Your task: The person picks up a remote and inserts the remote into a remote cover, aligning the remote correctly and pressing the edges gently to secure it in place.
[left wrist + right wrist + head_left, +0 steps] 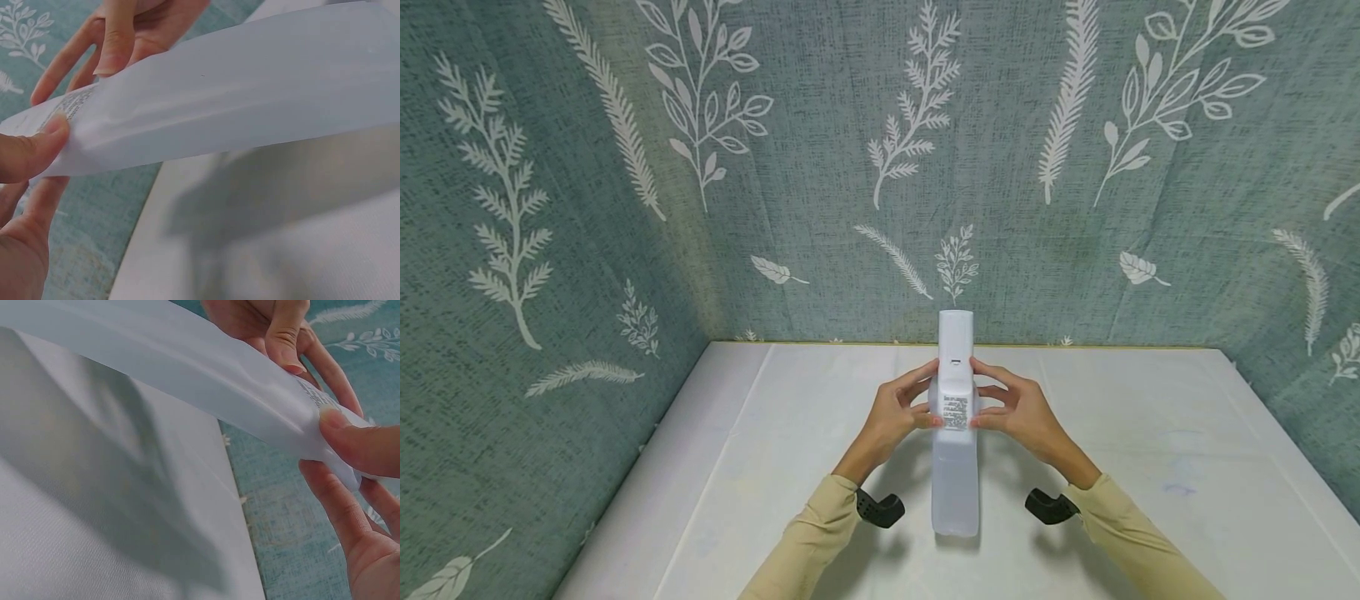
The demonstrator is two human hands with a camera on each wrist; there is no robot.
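A long, narrow white plastic device stands out in front of me, held between both hands. It has a smooth lower end, a label of small dark print at its middle, and a small dark slot above that. My left hand grips its left edge with thumb and fingertips. On the opposite edge, my right hand pinches it the same way, thumb beside the label. Both wrist views show the device's pale body running over a shadow on the table. The device's far side is hidden.
The white table reaches back to a green-grey cloth with white leaf prints, which also hangs at both sides. A black curved wrist mount sticks out inward from each sleeve, one on the left and one on the right.
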